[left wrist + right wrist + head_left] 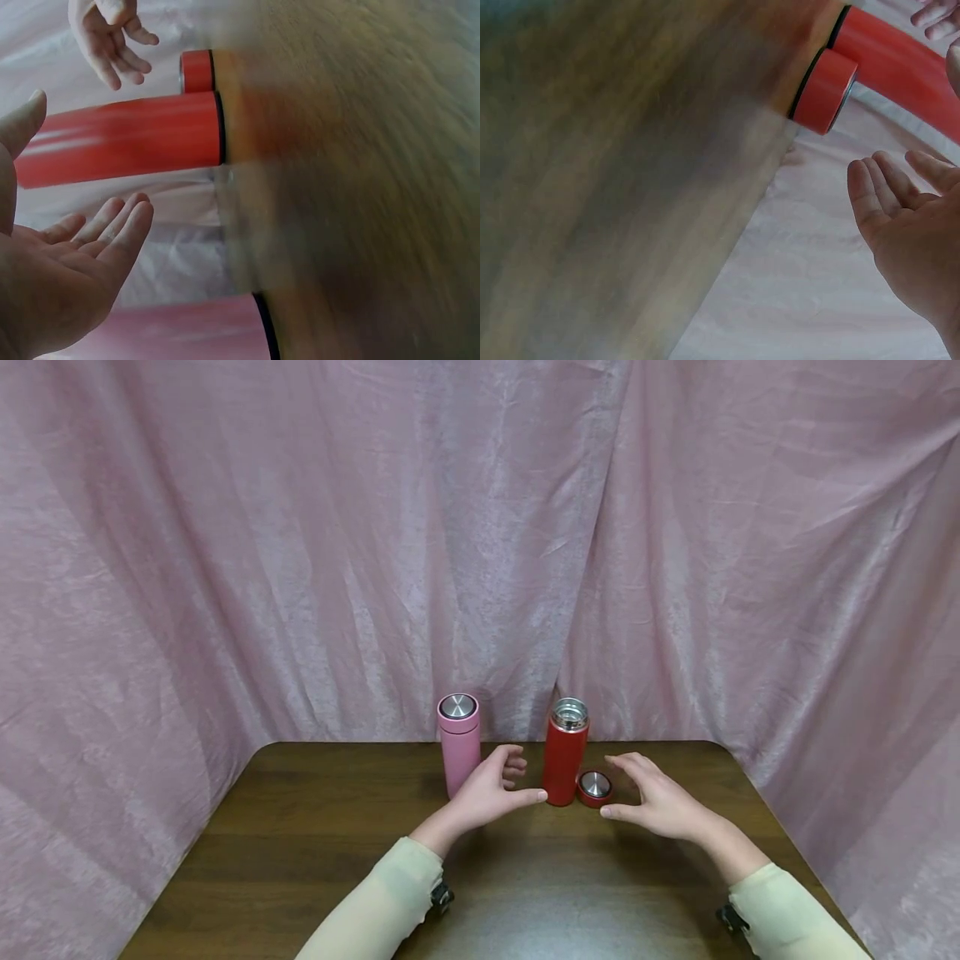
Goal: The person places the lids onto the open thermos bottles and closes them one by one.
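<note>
A red thermos bottle [564,764] stands upright without its lid, its steel mouth showing. Right beside its base on the right, the red lid [596,787] lies with its steel disc facing up. My left hand [487,789] is spread between the red bottle and a pink thermos bottle [459,743], palm toward the red one, holding nothing. The pink bottle wears its lid, and the left hand overlaps its lower part in the head view. My right hand [660,802] hovers just right of the lid, thumb and fingers apart around a gap. In the left wrist view the red bottle [127,139] lies beyond the left fingers.
Both bottles stand toward the back of a dark brown wooden table [315,827]. Behind its far edge hangs a pink velvet curtain [337,568], which also runs along both sides. Black wrist cameras sit at both light green sleeves [390,885].
</note>
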`<state>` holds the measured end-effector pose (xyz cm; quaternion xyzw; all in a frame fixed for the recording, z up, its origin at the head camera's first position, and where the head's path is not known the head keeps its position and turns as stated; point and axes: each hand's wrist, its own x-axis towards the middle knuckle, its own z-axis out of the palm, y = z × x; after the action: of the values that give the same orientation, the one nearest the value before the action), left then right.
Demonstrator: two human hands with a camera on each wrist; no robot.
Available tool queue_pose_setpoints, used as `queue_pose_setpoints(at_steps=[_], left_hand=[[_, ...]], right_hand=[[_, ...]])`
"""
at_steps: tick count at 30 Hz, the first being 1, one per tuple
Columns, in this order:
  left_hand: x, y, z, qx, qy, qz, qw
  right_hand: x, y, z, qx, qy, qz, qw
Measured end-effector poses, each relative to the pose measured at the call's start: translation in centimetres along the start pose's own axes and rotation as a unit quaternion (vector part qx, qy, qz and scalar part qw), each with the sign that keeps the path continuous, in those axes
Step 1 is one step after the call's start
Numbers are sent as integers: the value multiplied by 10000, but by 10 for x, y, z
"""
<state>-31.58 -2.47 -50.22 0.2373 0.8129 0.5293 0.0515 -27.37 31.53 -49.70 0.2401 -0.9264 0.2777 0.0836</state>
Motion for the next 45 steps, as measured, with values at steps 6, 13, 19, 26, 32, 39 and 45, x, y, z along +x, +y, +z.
queue_pose_setpoints(at_steps=[6, 13, 19, 26, 32, 39, 45], left_hand=[[12, -3, 13, 164, 76, -106, 9998], [24, -7, 28, 262, 224, -262, 9991], [34, -11, 41, 286, 250, -106, 9992], [37, -8, 45, 351, 327, -5, 9988], [40, -4, 46, 384, 340, -41, 9987], [44, -6, 52, 519, 314, 5, 9982], [48, -4, 57, 737, 345, -35, 9967]], right_hand=[[11, 6, 1, -90, -207, 22, 9997], [22, 13, 3, -349, -528, 114, 9979], [28, 19, 5, -477, -844, 240, 9950], [37, 20, 10, -609, -987, 260, 9929], [43, 19, 12, -645, -1124, 127, 9915], [46, 20, 15, -568, -1289, 189, 9898], [48, 22, 17, -632, -1297, 215, 9893]])
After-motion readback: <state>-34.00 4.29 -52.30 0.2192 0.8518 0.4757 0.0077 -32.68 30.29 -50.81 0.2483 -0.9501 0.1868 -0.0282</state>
